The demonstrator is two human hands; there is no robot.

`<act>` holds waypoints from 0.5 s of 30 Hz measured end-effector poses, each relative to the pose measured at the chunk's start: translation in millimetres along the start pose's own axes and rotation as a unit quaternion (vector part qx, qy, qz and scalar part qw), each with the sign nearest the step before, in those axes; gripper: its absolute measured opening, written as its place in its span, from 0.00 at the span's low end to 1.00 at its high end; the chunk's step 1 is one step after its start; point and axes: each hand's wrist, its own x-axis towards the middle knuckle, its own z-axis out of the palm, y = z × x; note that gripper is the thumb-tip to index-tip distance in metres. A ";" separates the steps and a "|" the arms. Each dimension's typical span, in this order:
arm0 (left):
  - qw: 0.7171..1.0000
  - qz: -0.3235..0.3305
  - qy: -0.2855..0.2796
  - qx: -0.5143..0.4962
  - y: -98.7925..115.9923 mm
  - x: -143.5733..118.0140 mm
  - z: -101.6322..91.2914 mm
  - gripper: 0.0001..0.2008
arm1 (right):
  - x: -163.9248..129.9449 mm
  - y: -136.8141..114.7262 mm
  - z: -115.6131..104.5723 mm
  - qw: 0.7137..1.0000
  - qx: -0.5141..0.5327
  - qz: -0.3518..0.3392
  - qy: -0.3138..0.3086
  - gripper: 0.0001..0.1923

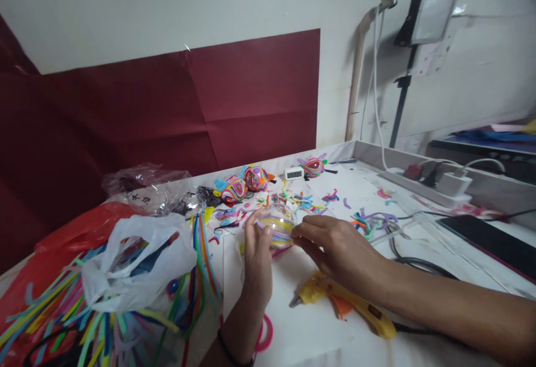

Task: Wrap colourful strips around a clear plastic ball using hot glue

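My left hand [256, 261] and my right hand [335, 244] both hold a clear plastic ball [276, 226] wrapped with yellow and purple pipe cleaners, just above the white table [318, 328]. The left hand cups its left side with fingers upright. The right hand's fingertips pinch the ball's right side. A yellow glue gun [347, 304] lies on the table under my right forearm.
A white plastic bag [134, 266] and several loose coloured pipe cleaners [84, 322] lie at the left on a red bag [62, 244]. Finished pipe-cleaner balls [245, 182] and a small digital clock [293, 173] stand behind. A power strip [435, 185], cables and a dark phone [489, 241] occupy the right.
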 end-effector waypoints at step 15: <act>0.999 -0.038 0.030 -0.020 4.0 1.2 3.7 0.29 | 7.7 9.8 -0.3 0.992 0.085 0.097 0.013 0.07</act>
